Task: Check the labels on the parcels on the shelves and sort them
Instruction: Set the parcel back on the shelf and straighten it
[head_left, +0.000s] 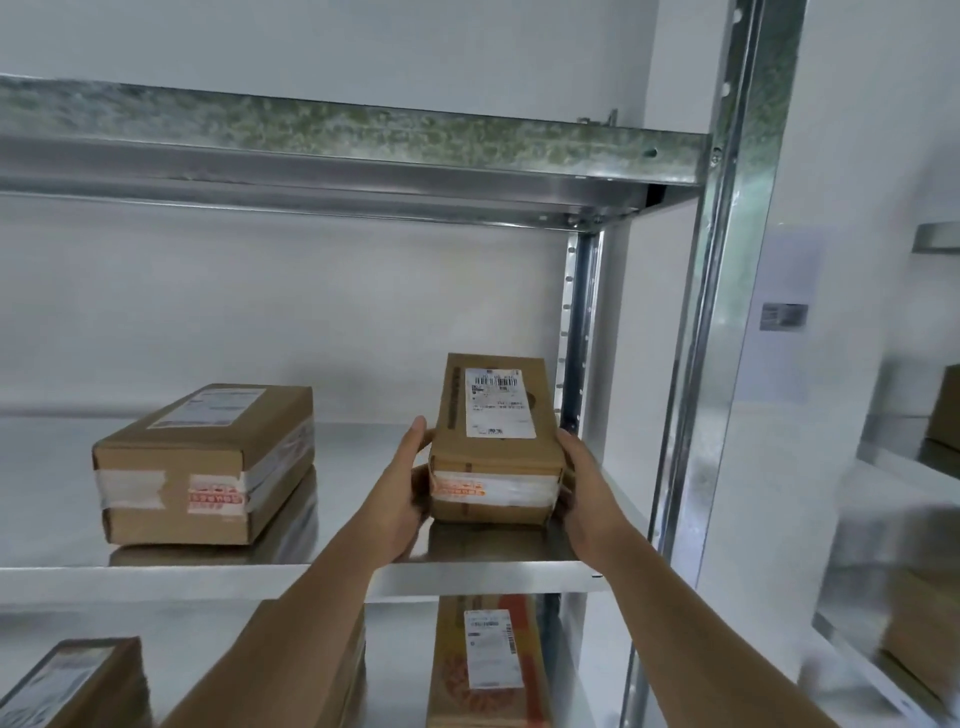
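- I see my left hand (402, 493) and right hand (582, 488) clasping the small parcel (496, 441) from either side, fingers curled round it, at the right end of the middle shelf (291, 579).
- It sits near the front lip; a careless pull could, I judge, tip it off.
- Its white label (498, 402) shows a barcode; the text is too small to read.
- The larger parcel (208, 467) sits well apart to the left, its red tape lettering blurred.

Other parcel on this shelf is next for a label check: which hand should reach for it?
Left. The left hand is on the side of the held parcel facing the other parcel; the right hand would probably have to cross over.
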